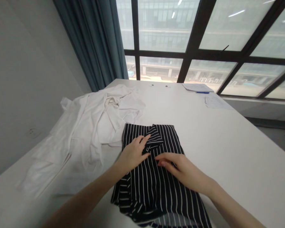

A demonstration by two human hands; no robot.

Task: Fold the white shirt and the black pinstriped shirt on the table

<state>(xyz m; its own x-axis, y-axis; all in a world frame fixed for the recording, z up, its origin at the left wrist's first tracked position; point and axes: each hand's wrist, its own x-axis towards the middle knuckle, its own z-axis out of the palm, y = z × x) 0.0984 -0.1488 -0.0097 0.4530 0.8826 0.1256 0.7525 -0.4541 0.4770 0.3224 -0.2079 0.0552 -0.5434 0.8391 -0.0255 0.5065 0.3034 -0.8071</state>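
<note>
A black shirt with white stripes (161, 190) lies folded on the white table, its collar (154, 136) at the far end and its lower edge bunched towards me. My left hand (134, 152) rests on the shirt's upper left part with fingers stretched out, the fingertips touching the collar. Just below the collar, over the shirt's right half, my right hand (178, 166) is loosely curved. A gap shows between its thumb and index finger, and nothing is visible in it. Its other fingers are partly hidden.
Rumpled white cloth (85, 126) spreads over the table's left side, close to the striped shirt. Papers (197, 87) and a blue pen (202, 92) lie at the far right of the white table (228, 152). Behind stand a blue curtain (95, 38) and large windows.
</note>
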